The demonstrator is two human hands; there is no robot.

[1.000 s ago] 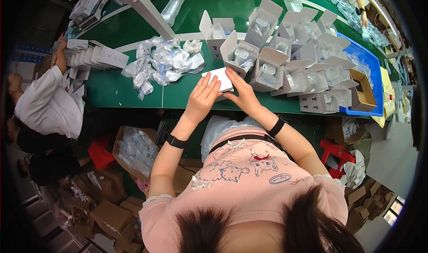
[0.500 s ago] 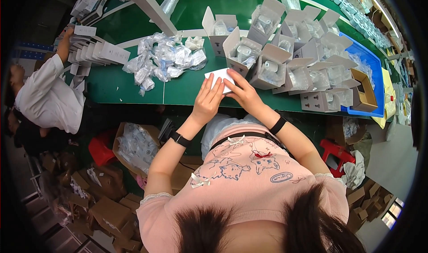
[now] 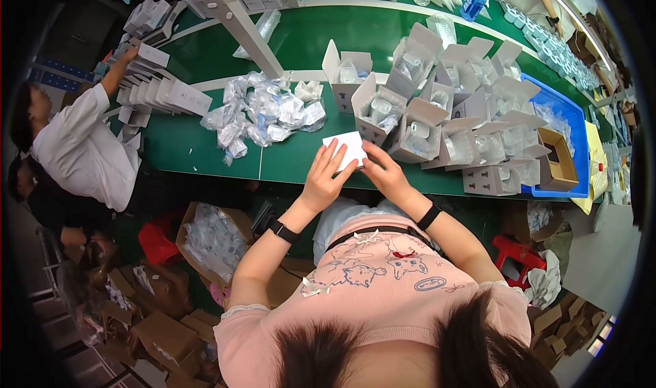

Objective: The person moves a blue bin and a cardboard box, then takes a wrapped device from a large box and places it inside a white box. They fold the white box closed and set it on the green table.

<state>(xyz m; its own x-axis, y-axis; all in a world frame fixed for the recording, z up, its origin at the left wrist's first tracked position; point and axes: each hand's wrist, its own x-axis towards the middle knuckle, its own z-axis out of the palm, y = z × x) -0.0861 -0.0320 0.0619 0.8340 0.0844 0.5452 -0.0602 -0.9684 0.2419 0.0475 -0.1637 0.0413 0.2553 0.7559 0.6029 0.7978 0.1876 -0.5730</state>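
Observation:
Both hands hold a small white box (image 3: 346,146) just above the near edge of the green table (image 3: 205,157). My left hand (image 3: 324,177) grips its left side, fingers over the top. My right hand (image 3: 387,172) grips its right side. A pile of clear plastic bags (image 3: 263,114) with small parts lies to the left of the box. Several open white boxes (image 3: 424,118) with bagged parts inside stand to the right.
Another person in a white shirt (image 3: 82,152) at the left reaches to stacks of flat white boxes (image 3: 160,87). A blue tray (image 3: 570,138) holds a brown carton (image 3: 557,159) at the right. Cardboard cartons (image 3: 157,319) and a bag-filled box (image 3: 212,241) sit on the floor.
The white box has stayed between my hands by the table's near edge, with my fingers shifting slightly on it. The person at the left keeps an arm stretched to the stacks.

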